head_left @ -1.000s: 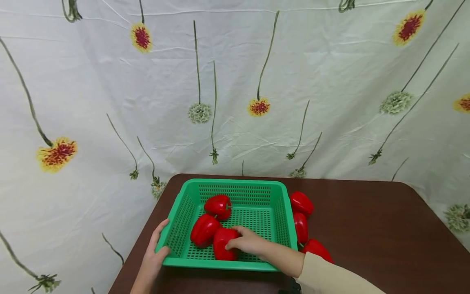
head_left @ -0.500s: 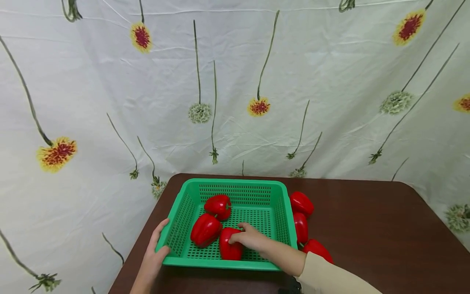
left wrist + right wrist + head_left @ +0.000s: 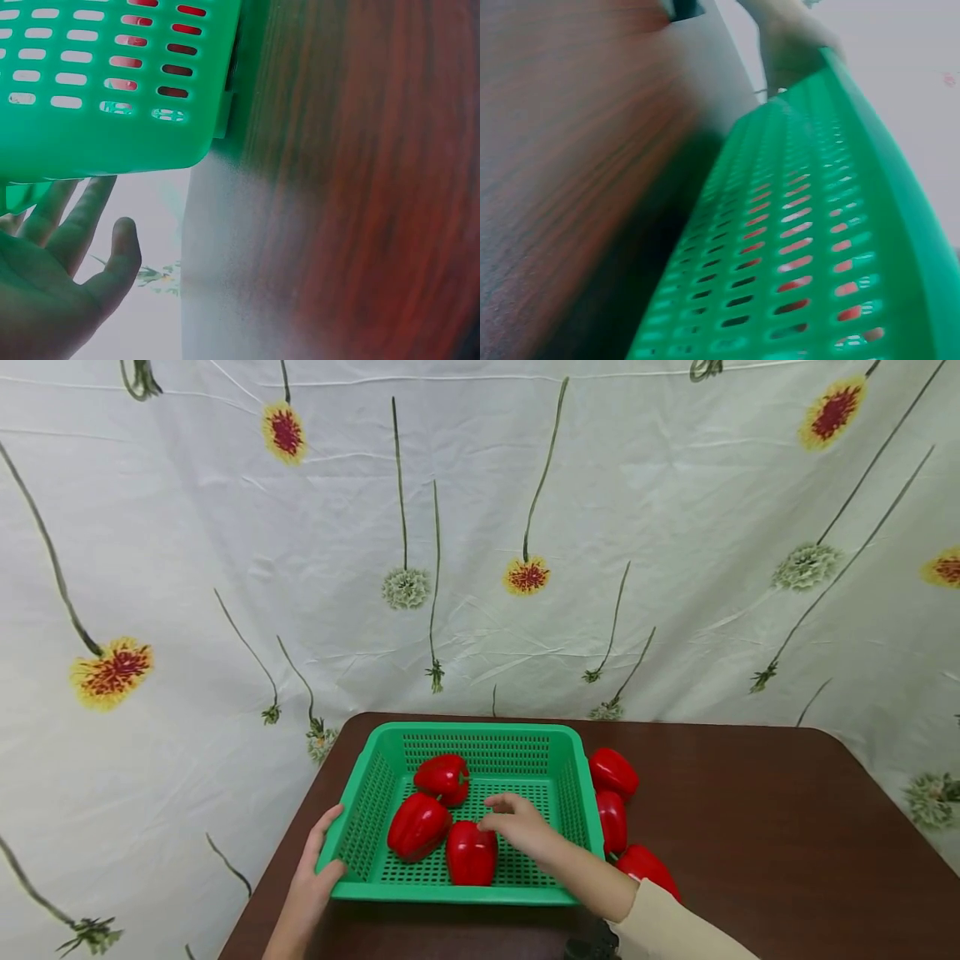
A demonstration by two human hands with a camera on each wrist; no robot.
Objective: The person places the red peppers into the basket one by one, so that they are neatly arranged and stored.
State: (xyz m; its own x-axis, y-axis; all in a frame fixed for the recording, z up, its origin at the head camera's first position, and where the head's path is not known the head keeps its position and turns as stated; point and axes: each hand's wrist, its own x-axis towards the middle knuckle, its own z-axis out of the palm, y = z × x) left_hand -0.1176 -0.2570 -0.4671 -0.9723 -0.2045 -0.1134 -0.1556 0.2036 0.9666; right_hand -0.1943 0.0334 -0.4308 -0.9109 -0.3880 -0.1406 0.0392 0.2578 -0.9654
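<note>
My right hand (image 3: 522, 828) hovers inside the green perforated plastic basket (image 3: 450, 893), fingers loosely bent, grasping nothing I can see. The nearest glossy red bell pepper (image 3: 471, 858) lies in the basket at 8 o'clock from it, just by my fingertips, long axis roughly 12 to 6; I cannot tell whether my thumb touches it. Two other red peppers (image 3: 419, 828) lie inside at 9 and 10. Three outer red peppers (image 3: 612, 820) sit between 2 and 4 on the dark brown tabletop (image 3: 750, 818), close beside the basket. My left hand (image 3: 306, 883), farther off, rests extended fingers on the basket's rim at 8 o'clock.
</note>
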